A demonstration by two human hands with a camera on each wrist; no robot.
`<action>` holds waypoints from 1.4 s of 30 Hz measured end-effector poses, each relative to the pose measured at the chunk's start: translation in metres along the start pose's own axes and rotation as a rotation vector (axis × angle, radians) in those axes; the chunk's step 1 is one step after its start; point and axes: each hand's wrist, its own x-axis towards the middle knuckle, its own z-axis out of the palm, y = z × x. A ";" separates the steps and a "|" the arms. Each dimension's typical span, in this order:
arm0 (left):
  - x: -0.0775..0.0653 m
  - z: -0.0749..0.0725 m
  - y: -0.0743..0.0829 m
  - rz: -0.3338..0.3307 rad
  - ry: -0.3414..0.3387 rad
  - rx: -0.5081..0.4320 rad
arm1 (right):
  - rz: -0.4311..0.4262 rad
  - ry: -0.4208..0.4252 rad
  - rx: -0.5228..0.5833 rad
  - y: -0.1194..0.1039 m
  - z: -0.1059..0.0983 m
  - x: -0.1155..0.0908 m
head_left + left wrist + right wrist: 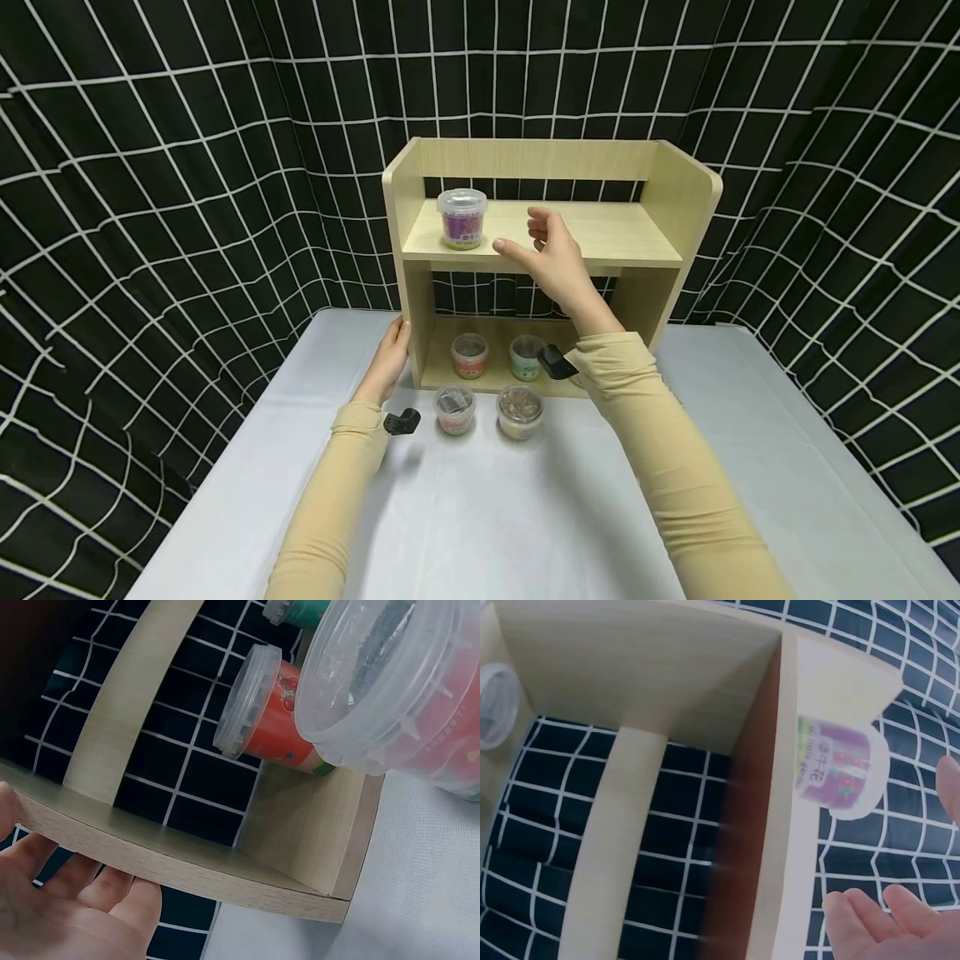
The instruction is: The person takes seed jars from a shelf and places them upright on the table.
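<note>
My right hand [555, 254], thumb and fingers spread apart, hangs before the upper shelf [600, 229] with nothing in it. To its left a plastic tub with a purple label and clear lid [462, 221] stands upright on that shelf. In the right wrist view, a gap shows between the purple tub [840, 765] and the fingers [866, 919]. My left hand [386, 358] rests against the left side panel [408, 292] of the wooden shelf unit. The left wrist view shows its thumb at the panel's edge [150, 859] and its fingers along the outer face, their tips hidden.
On the lower shelf stand a red tub [470, 357] and a teal tub [526, 358]; another is mostly hidden behind my right wrist. In front, on the white-covered table [480, 517], are a pink tub [454, 410] and a beige-brown tub [519, 412]. Black gridded cloth [187, 208] surrounds the table.
</note>
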 end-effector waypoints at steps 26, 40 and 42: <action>0.014 -0.004 -0.017 -0.037 0.036 0.025 | 0.191 -0.027 -0.084 -0.025 0.024 0.041; 0.004 0.003 -0.001 -0.050 0.020 -0.017 | 0.179 0.015 -0.072 -0.017 0.049 0.047; 0.005 0.002 -0.004 -0.050 0.015 -0.024 | 0.178 0.023 -0.076 -0.015 0.053 0.046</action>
